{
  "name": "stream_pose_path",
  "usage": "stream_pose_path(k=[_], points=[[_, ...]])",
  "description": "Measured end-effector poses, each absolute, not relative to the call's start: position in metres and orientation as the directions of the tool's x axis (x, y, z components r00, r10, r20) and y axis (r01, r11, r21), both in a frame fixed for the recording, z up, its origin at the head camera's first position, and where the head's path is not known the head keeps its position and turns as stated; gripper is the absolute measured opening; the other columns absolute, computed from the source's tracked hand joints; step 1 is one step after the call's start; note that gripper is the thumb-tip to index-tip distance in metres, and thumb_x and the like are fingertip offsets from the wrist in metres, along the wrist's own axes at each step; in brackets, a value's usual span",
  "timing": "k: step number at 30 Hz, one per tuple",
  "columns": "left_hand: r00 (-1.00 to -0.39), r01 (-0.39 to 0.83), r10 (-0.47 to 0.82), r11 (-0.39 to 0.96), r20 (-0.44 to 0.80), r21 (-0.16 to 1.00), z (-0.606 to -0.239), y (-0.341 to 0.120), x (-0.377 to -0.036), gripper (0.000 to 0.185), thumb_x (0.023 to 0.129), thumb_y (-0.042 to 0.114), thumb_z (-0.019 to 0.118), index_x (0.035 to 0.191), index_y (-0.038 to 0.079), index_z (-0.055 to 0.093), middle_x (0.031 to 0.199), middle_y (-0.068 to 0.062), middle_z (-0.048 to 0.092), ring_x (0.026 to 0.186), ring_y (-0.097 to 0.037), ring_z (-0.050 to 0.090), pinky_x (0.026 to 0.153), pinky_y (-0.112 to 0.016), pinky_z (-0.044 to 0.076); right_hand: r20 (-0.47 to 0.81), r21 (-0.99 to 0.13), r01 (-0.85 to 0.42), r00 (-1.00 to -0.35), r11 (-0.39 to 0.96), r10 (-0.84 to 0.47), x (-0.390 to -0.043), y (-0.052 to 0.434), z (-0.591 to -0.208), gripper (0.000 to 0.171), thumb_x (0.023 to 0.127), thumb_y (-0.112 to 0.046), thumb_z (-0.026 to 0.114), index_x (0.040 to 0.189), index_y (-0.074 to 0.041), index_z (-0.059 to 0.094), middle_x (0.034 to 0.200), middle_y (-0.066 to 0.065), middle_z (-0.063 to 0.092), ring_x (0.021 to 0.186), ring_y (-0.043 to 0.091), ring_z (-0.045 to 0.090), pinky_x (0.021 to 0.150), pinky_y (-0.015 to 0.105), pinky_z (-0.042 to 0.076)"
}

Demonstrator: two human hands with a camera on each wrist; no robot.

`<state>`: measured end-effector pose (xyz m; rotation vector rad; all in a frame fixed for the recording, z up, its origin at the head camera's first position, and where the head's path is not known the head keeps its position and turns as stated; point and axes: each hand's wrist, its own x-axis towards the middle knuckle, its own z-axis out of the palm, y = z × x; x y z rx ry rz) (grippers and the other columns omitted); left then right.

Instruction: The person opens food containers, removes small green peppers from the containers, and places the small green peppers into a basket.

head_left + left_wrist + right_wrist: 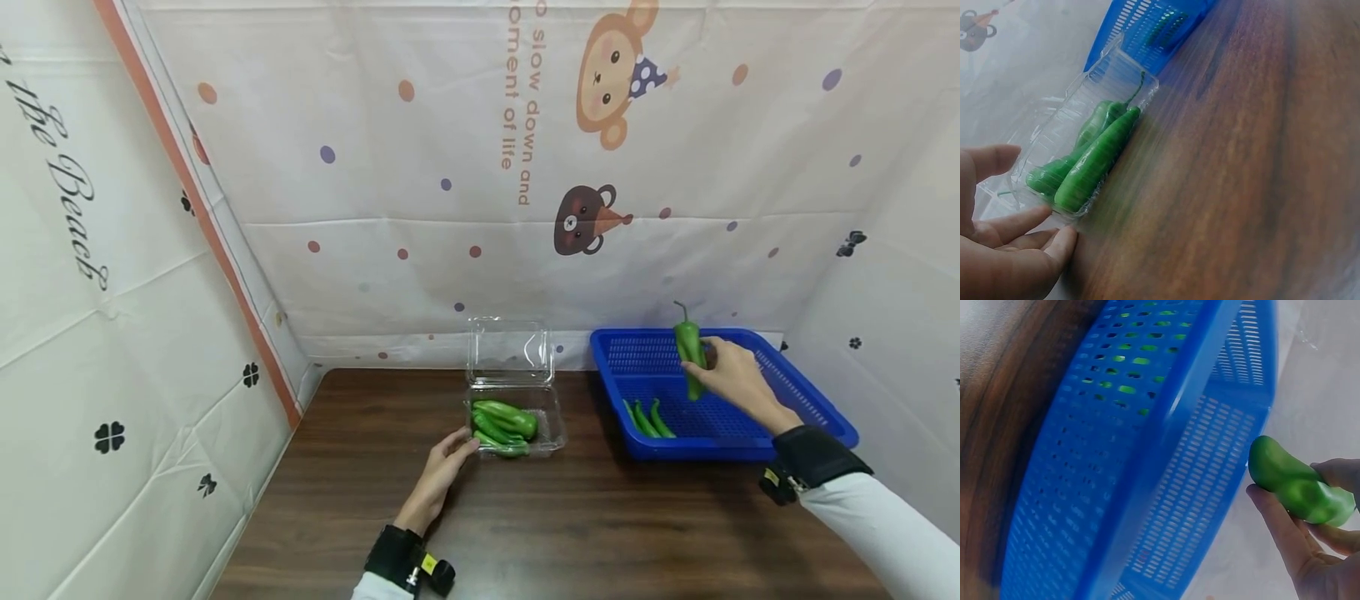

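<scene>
Above the blue basket (630,450), my right hand (731,379) pinches a green pepper (686,342) between thumb and fingers, its stem pointing up in the head view. The right wrist view shows the same pepper (1294,481) beside the basket's rim. A clear plastic box (553,421) stands on the table with its lid (512,354) raised; several green peppers (506,417) lie inside. My left hand (438,471) is at the box's left end, fingertips touching its near corner, thumb apart from the fingers in the left wrist view.
Several slim green peppers (648,418) lie at the basket's left side. The brown wooden table (570,525) stretches in front of the box. White printed cloth (360,292) hangs behind the table and along both sides.
</scene>
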<state>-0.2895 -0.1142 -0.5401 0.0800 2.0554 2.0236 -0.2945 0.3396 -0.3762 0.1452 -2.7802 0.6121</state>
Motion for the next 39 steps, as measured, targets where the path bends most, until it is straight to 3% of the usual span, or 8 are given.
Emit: stream_pose_path(k=[18, 33, 39], points=[[-0.969, -0.13, 0.208, 0.025, -0.132, 0.991, -0.54, -0.116, -0.288, 0.064, 0.103, 0.038, 0.061, 0.153, 0.002, 0.045, 0.163, -0.022, 0.036, 0.145, -0.042, 0.04, 0.119, -0.057, 0.038, 0.164, -0.444, -0.141, -0.984, 0.885, -0.075, -0.297, 0.346, -0.412, 0.062, 0.098, -0.014, 0.067, 0.134, 0.029, 0.04, 0.083, 0.028, 0.069, 0.06, 0.021, 0.068, 0.049, 0.032, 0.057], [-0.972, -0.135, 0.193, 0.02, -0.137, 0.991, -0.542, -0.112, -0.292, 0.065, 0.102, 0.038, 0.063, 0.152, 0.0, 0.045, 0.159, -0.022, 0.041, 0.145, -0.042, 0.04, 0.119, -0.057, 0.037, 0.015, -0.438, -0.088, -0.996, 0.895, -0.09, -0.299, 0.346, -0.418, 0.058, 0.098, -0.013, 0.066, 0.13, 0.029, 0.042, 0.083, 0.025, 0.068, 0.062, 0.022, 0.069, 0.052, 0.035, 0.058], [-0.971, -0.134, 0.198, 0.021, -0.135, 0.991, -0.54, -0.113, -0.291, 0.064, 0.102, 0.038, 0.062, 0.151, 0.0, 0.046, 0.163, -0.022, 0.035, 0.148, -0.043, 0.036, 0.119, -0.057, 0.037, -0.019, -0.418, -0.096, -0.993, 0.904, -0.114, -0.302, 0.345, -0.421, 0.06, 0.095, -0.013, 0.068, 0.128, 0.031, 0.043, 0.083, 0.027, 0.069, 0.064, 0.024, 0.07, 0.053, 0.036, 0.059]])
